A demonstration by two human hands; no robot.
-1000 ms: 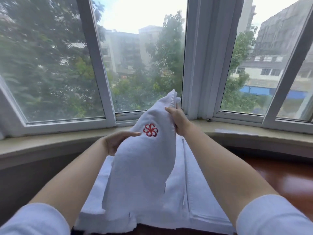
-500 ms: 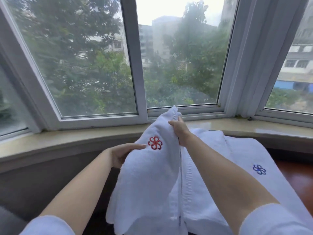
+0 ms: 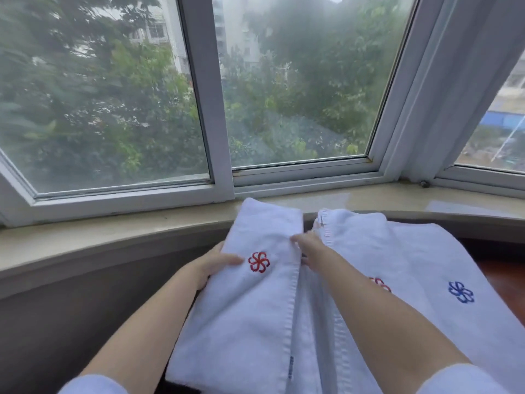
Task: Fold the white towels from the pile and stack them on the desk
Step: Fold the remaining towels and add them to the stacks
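A folded white towel with a red flower emblem (image 3: 255, 302) lies lengthwise in front of me, its far end reaching the window sill. My left hand (image 3: 211, 264) grips its left edge, thumb on top beside the emblem. My right hand (image 3: 308, 250) pinches its right edge near the far end. Under my right forearm lies a second white towel with a red emblem (image 3: 360, 245), partly hidden. To its right rests a white towel with a blue flower emblem (image 3: 443, 280).
A beige stone window sill (image 3: 113, 237) curves along the back under a white-framed bay window (image 3: 216, 109). A strip of reddish wooden desk (image 3: 505, 282) shows at the right edge. Left of the towels is a dark wall below the sill.
The towel, held up by its end before, now lies flat beside the other towels. Both hands have dropped with it, and my view has swung left and down.
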